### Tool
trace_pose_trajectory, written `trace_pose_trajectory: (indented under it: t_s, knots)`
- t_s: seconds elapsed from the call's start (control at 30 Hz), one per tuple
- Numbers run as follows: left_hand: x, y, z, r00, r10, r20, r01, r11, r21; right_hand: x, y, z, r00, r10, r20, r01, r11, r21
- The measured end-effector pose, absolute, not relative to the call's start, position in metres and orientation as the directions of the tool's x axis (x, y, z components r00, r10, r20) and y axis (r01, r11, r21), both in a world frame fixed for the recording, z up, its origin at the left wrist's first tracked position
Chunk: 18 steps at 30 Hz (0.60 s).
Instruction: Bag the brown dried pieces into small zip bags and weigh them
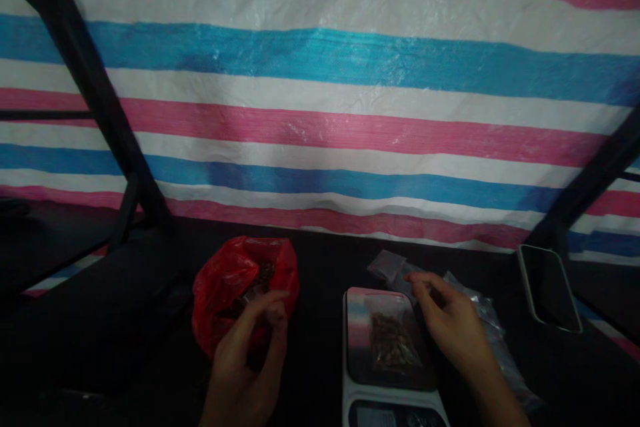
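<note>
My left hand [250, 360] is over the near side of a red plastic bag [210, 300], its thumb and fingertips drawn together in a pinch. Small brown pieces [265, 273] lie inside the open bag, along with something clear that I cannot make out. My right hand [453, 320] is beside a kitchen scale [360, 373], thumb and fingers closed together; whatever they may hold is too small to tell. On the scale's plate lies a clear plastic bag [393, 340] filled with brown pieces. The scale's display [375, 417] is too dim to read.
Flat clear plastic bags [487, 313] are spread under and beyond my right hand. A phone [550, 287] lies at the right. Dark slanted frame bars [95, 100] stand on both sides, and a striped plastic sheet [340, 120] hangs behind the black table [320, 267].
</note>
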<state>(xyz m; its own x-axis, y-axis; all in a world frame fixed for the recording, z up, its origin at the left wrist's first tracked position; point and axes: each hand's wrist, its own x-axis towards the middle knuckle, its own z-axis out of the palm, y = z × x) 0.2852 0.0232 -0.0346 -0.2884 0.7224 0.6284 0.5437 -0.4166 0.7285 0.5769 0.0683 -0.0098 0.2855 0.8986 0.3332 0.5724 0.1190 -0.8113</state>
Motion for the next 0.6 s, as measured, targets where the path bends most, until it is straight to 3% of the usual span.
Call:
trace_pose_trajectory:
  t_s: [0.23,0.4,0.6]
  knots:
    - [0.288,0.02,-0.028,-0.236,0.669,0.705,0.581,-0.484,0.654,0.573,0.066,-0.012,0.286,0.91,0.3,0.576,0.087,-0.813]
    - [0.287,0.022,-0.026,-0.246,0.668,0.703,0.553,-0.499,0.667,0.566,0.064,-0.013,0.28,0.917,0.282,0.588,0.068,-0.806]
    - [0.282,0.023,-0.029,-0.226,0.77,0.597,0.523,-0.421,0.741,0.562,0.06,-0.013,0.238,0.935,0.261,0.559,0.088,-0.824]
